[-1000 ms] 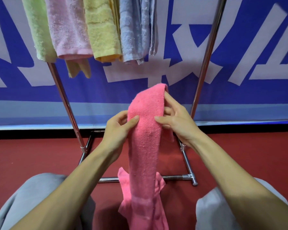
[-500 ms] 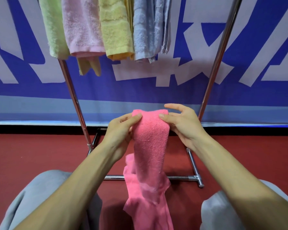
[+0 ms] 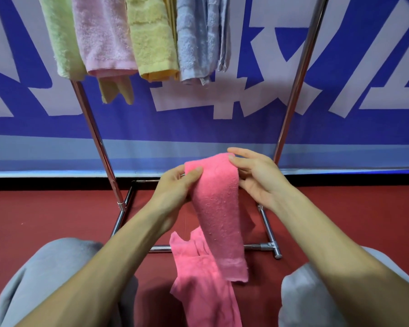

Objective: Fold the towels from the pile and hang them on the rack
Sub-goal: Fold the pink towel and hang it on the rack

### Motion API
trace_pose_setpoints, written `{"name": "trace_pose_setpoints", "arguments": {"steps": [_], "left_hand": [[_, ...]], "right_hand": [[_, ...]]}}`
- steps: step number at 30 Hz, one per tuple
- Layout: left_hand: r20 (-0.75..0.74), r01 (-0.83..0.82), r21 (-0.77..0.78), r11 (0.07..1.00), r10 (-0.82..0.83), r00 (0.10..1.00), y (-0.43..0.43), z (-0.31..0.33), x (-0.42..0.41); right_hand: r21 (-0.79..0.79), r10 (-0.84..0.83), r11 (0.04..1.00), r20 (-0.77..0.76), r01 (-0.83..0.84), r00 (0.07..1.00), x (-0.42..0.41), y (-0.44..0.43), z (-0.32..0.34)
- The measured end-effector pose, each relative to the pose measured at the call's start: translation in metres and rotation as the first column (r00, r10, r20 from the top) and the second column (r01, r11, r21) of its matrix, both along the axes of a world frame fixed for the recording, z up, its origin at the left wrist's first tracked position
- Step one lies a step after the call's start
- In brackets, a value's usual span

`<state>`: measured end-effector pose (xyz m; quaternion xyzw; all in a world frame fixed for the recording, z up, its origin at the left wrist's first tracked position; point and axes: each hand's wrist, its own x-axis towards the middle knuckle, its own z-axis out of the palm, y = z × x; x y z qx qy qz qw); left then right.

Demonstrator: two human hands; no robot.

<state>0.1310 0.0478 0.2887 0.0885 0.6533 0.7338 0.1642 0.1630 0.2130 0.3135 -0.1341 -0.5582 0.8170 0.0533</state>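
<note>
Below rack (image 3: 293, 90) | left hand (image 3: 175, 187), right hand (image 3: 257, 180) pinch top fold of pink towel (image 3: 219, 208) | long axis hangs down from grip | free rack span up-right, judged

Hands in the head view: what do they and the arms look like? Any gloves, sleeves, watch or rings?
Both are bare: the left hand and right hand wear no gloves, and no rings show. The left forearm and right forearm are uncovered to the frame's edge, with no sleeve, watch or band in view. Below them, the knees are in light grey trousers.
</note>
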Motion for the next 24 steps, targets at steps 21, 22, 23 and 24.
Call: {"name": "trace_pose_setpoints", "arguments": {"steps": [21,22,23,24], "left_hand": [[0.118,0.030,-0.125,0.992,-0.015,0.993,-0.014,-0.001,-0.007],[0.106,0.065,-0.143,0.988,-0.050,0.993,-0.011,-0.004,-0.004],[0.086,0.087,-0.142,0.986,-0.075,0.993,-0.007,-0.007,-0.002],[0.057,0.094,-0.121,0.988,-0.087,0.995,-0.004,-0.010,-0.001]], "right_hand": [[0.162,0.096,0.983,-0.050,-0.086,0.994,-0.005,-0.016,-0.003],[0.140,0.077,0.988,-0.053,-0.069,0.996,-0.004,-0.013,-0.003],[0.121,0.057,0.991,-0.049,-0.051,0.997,-0.003,-0.011,-0.003],[0.105,0.035,0.994,-0.041,-0.030,0.999,-0.003,-0.009,-0.003]]}}
